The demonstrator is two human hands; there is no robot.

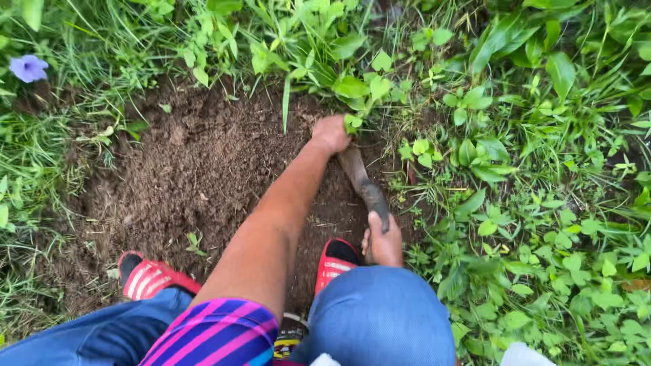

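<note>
My left hand (330, 133) reaches forward over the bare soil and is closed on a leafy green weed (359, 91) at its base, at the far edge of the dug patch. Closer to me, my right hand (383, 245) rests above my right knee and grips the dark handle of a small digging tool (366, 190). The tool's worn flat blade points up towards the weed's base, just under my left hand. The blade's tip lies against the soil.
A patch of loose brown soil (196, 169) is ringed by grass and low weeds (536, 203). My feet in red sandals (146, 276) stand on the patch's near edge. A purple flower (28, 68) grows at the upper left.
</note>
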